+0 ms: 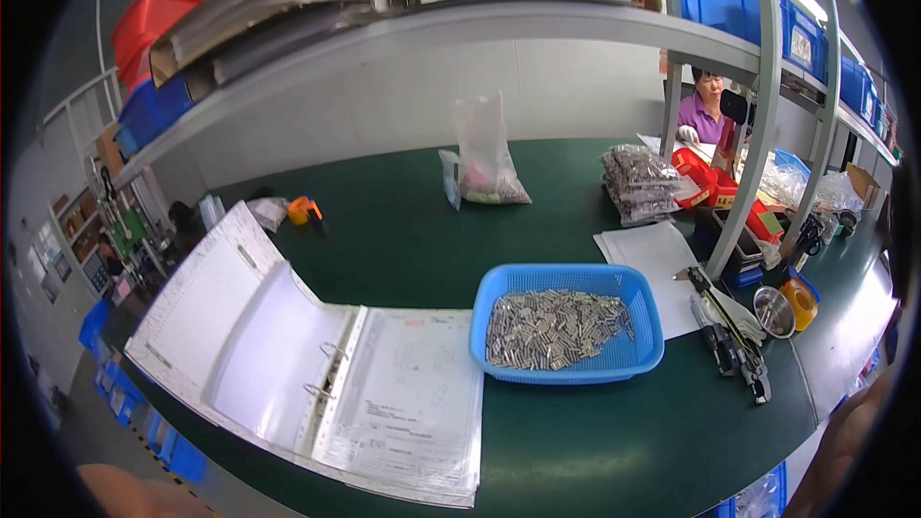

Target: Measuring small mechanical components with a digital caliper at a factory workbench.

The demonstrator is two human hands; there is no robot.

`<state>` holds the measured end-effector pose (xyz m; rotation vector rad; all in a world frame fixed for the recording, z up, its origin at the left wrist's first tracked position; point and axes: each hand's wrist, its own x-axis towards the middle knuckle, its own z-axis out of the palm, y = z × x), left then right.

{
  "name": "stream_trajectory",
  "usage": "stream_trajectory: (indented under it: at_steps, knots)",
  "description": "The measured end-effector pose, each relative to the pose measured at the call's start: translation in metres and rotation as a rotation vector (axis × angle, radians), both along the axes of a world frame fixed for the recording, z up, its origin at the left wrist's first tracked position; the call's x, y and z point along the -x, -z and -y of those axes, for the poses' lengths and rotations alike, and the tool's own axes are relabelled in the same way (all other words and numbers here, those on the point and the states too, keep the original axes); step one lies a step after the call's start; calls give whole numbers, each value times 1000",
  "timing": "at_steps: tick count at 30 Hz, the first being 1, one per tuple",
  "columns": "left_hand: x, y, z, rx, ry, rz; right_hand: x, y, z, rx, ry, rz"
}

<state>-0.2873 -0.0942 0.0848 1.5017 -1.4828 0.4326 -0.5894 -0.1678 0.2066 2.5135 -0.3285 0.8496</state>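
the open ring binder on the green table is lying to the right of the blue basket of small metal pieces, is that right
No, the side is wrong: the head view shows the open ring binder on the green table lying to the left of the blue basket of small metal pieces.

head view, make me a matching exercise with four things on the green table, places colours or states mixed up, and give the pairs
Things
1. basket
2. ring binder
3. metal bowl
4. tall plastic bag

Descriptions
A. lying open
B. standing upright, farther back than the basket
C. blue, holding small metal pieces
D. silver, right of the basket

Pairs: 1-C, 2-A, 3-D, 4-B
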Motion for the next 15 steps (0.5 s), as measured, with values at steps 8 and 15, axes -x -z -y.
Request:
stream_trajectory:
  at_steps: [8,15]
  knots:
    - [2,-2,1,28,0,-1,0,1,10,36,-24,-18]
    - [3,1,-9,94,21,-29,8,-2,7,49,-84,-108]
